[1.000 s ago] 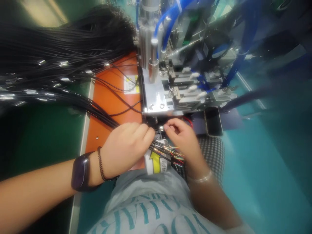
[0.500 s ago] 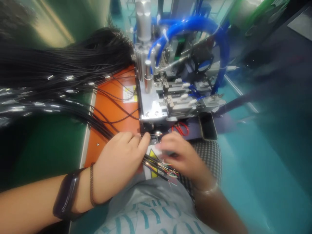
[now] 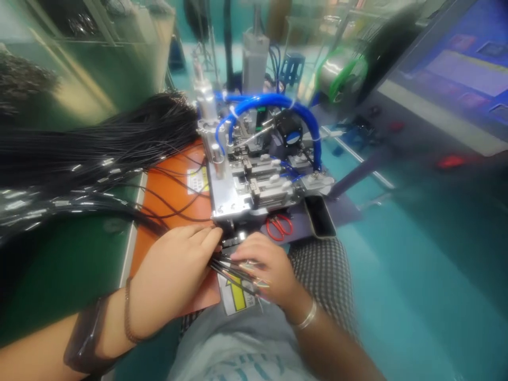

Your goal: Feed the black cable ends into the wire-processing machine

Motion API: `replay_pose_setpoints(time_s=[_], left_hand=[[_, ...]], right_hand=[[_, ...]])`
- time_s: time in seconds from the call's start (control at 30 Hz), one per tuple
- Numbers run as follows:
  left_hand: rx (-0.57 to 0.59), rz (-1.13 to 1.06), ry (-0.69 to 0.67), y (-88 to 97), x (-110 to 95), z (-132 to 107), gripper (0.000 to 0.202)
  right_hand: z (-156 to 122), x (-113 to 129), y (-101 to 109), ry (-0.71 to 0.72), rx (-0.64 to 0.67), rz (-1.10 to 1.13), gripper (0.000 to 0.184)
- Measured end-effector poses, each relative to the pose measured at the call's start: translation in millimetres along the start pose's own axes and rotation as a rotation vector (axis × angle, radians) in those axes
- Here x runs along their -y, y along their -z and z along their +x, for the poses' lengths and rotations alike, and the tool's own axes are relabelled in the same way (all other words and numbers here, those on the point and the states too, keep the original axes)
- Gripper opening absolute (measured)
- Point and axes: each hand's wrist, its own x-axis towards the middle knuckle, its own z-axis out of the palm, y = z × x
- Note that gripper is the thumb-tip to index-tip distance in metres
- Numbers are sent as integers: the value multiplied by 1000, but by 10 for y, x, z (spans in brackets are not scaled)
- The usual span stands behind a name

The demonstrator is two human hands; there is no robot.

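My left hand is closed around a bundle of black cables, whose far lengths run left under the wrist. Out of its grip the cable ends point right and fan into thin coloured wires. Against these ends lies my right hand, fingers curled and pressed on the cables; how many it grips is hidden. Just beyond both hands stands the front of a metal bench machine. Under the cables shows a label with a yellow arrow.
A large heap of black cables fills the left, partly over the orange board. Red-handled scissors and a phone lie right of the machine. Blue hoses arch above it. A screen stands far right.
The view has shifted, with the machine sitting lower and further left. My right hand has come in onto the cable ends; my left keeps its hold on the bundle.
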Motion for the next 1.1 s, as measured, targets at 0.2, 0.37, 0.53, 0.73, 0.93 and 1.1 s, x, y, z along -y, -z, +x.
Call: replay_pose_setpoints(time_s=[0.2,0.37,0.53,0.73,0.93,1.1], left_hand=[[-152,14,-93,34,-27,-72,24],[-191,-57,-102,-75,-88,-76,13],[-85,-233,2,-214,-109,-70,19],[-12,-273,-62,-268,-51,-108,37],[-29,-358,-95,-262,-61,-78,26],[-98,-351,-21,-240,-69,-100,33]], right_hand=[[17,-41,-12,-150,-116,64,16],[84,-15,-83,-191,-136,1,14],[161,21,-162,-158,-83,-87,21],[154,37,13,-163,-64,-87,16],[117,41,154,-120,137,-111,13],[232,39,153,-105,53,-133,5]])
